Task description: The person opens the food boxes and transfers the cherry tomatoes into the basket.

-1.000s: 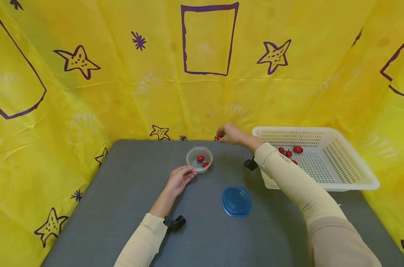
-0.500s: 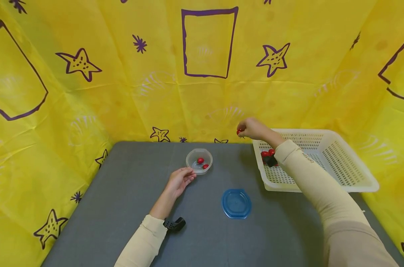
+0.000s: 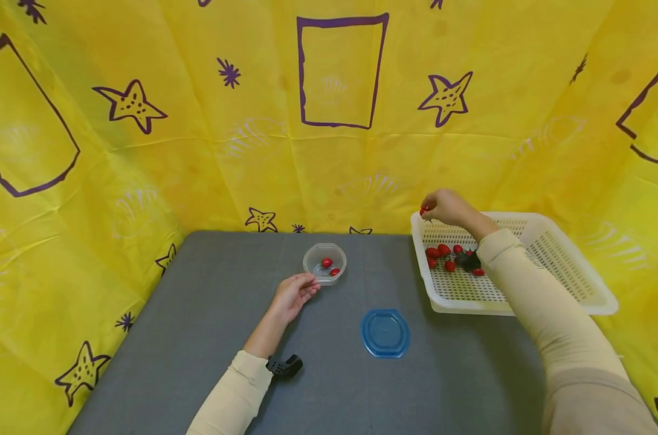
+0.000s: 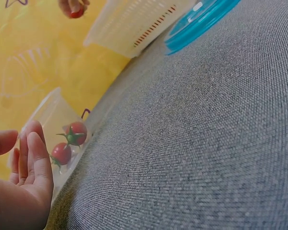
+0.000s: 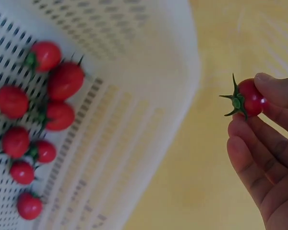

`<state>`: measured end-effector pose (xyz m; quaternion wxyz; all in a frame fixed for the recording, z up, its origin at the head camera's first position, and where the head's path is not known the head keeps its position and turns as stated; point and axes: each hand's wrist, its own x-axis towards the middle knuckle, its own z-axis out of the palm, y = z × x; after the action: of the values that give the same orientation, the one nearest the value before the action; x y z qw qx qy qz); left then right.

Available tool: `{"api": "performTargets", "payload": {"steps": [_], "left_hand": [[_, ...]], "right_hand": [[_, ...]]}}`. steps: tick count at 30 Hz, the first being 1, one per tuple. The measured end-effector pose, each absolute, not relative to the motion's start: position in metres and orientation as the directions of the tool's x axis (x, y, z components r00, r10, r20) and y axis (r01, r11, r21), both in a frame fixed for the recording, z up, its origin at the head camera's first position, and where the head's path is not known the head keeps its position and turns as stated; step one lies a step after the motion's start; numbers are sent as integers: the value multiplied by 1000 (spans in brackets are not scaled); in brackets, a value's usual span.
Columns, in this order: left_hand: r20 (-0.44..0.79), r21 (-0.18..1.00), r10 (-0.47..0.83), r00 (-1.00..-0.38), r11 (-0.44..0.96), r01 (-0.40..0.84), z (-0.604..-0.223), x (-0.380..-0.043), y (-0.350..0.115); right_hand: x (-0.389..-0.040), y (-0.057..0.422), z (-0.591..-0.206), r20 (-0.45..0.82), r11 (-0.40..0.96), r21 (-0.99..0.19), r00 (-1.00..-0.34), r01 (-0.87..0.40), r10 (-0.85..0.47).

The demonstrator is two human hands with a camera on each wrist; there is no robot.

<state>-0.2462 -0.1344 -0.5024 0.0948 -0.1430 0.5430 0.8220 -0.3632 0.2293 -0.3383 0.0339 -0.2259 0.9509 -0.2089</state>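
Note:
In the right wrist view my right hand (image 5: 269, 143) pinches a cherry tomato (image 5: 252, 98) with a green calyx between thumb and fingers. The head view has this right hand (image 3: 448, 208) raised over the far left corner of a white perforated basket (image 3: 432, 299). My left hand (image 3: 294, 297) is by the near side of a small clear plastic container (image 3: 309, 261), fingertips right at its rim. Its fingers (image 4: 38, 160) look relaxed against the container wall, the thumb standing apart. Two cherry tomatoes (image 4: 76, 133) lie inside the container.
Several more cherry tomatoes (image 5: 65, 80) lie at one end of the basket, some partly behind the right wrist in the head view. A blue lid (image 3: 385, 333) rests flat on the grey table (image 3: 329, 386). A yellow patterned cloth (image 3: 198, 151) hangs behind and at both sides.
My right hand has moved right with the cherry tomato, from near the back edge beyond the container to over the basket's corner. The left hand stays by the container.

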Motion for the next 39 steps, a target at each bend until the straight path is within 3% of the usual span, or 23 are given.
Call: {"api": "performTargets", "payload": {"steps": [20, 39], "left_hand": [[-370, 864, -10, -929, -371, -340, -501, -247, -136], [-373, 860, -28, -927, -384, -335, -502, -246, -138]], "right_hand": [[-364, 303, -366, -96, 888, -402, -954, -225, -285], [-359, 346, -415, -242, 937, -329, -949, -116, -202]]}}
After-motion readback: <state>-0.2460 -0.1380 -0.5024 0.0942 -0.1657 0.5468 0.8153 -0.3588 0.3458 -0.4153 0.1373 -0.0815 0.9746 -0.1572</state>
